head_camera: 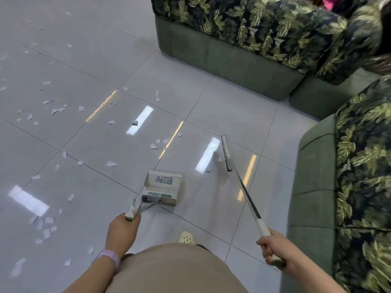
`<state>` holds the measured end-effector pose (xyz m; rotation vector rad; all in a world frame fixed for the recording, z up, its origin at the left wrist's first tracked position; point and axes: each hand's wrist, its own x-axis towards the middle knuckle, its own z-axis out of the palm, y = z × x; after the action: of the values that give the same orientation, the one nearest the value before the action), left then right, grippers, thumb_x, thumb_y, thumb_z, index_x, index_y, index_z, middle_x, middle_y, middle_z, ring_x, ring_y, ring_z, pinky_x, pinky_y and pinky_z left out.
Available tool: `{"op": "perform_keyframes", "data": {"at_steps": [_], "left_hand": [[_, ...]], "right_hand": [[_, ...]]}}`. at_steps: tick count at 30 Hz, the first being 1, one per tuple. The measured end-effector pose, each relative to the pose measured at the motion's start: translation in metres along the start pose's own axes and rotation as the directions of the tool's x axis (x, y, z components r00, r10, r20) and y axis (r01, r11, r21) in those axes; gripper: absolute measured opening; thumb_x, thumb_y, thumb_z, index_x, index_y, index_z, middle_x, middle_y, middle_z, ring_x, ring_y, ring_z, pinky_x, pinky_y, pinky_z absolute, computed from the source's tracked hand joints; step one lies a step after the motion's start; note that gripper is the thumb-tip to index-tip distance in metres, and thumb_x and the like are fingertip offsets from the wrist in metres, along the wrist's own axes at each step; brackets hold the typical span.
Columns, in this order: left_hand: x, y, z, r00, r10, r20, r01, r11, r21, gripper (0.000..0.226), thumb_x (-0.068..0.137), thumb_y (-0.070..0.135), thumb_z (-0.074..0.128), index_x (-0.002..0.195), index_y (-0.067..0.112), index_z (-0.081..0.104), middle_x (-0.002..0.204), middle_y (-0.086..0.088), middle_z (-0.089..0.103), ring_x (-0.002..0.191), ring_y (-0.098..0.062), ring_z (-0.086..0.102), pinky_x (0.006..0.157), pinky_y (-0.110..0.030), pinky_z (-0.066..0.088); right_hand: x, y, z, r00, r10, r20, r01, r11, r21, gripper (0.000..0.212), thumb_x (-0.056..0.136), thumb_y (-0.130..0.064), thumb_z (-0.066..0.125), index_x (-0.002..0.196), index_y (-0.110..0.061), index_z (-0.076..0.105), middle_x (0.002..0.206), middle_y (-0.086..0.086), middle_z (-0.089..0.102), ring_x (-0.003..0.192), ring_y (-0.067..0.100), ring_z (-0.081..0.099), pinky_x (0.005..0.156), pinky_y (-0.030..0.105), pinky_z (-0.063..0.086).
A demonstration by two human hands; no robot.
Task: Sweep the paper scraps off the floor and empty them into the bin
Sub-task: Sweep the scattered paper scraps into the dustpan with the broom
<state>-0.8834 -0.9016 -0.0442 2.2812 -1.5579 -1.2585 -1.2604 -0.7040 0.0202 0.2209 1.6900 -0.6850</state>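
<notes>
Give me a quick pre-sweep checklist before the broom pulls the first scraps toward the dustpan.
1. Right hand grips the broom handle: ok.
2. Left hand grips the dustpan handle: ok.
3. Dustpan set on the floor: ok.
4. Paper scraps gathered near the pan: not ok, they are scattered widely to the left.
5. Broom head clear of the sofa: ok.
6. Bin located: cannot tell, none in view.

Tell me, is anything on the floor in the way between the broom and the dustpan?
Nothing visible. Only bare tile lies between the broom head and the dustpan; one paper scrap sits beside the broom head.
</notes>
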Motion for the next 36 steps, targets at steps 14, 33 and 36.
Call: {"op": "perform_keyframes", "data": {"at_steps": [14,33,36], "left_hand": [[0.051,0.052,-0.005,0.998,0.061,0.027,-0.060,0.998,-0.037,0.041,0.095,0.033,0.064,0.070,0.002,0.055,0.062,-0.008,0.053,0.056,-0.024,0.043,0.054,-0.032,0.035],[0.169,0.095,-0.060,0.980,-0.195,-0.043,0.178,0.950,-0.257,0.028,0.090,0.024,0.061,0.069,0.005,0.056,0.069,-0.014,0.056,0.063,-0.034,0.053,0.050,-0.044,0.055],[0.177,0.097,-0.065,0.979,-0.196,-0.056,0.180,0.961,-0.210,0.026,0.090,0.025,0.062,0.076,0.003,0.061,0.073,-0.014,0.060,0.066,-0.033,0.056,0.064,-0.055,0.060]], "right_hand": [[0.096,-0.090,0.117,0.996,0.060,-0.064,-0.085,0.863,-0.499,0.038,0.077,0.003,0.044,0.114,-0.005,0.045,0.094,0.018,0.054,0.052,0.020,0.052,0.054,0.025,0.047],[0.056,-0.184,0.195,0.999,0.013,0.047,-0.011,0.999,-0.052,0.028,0.089,0.006,0.052,0.115,-0.005,0.052,0.068,0.007,0.044,0.044,0.009,0.034,0.038,0.019,0.034],[0.055,-0.188,0.194,0.998,-0.023,-0.064,0.017,0.996,-0.088,0.026,0.091,0.006,0.051,0.116,-0.002,0.051,0.075,0.010,0.046,0.045,0.010,0.040,0.040,0.020,0.037]]}}
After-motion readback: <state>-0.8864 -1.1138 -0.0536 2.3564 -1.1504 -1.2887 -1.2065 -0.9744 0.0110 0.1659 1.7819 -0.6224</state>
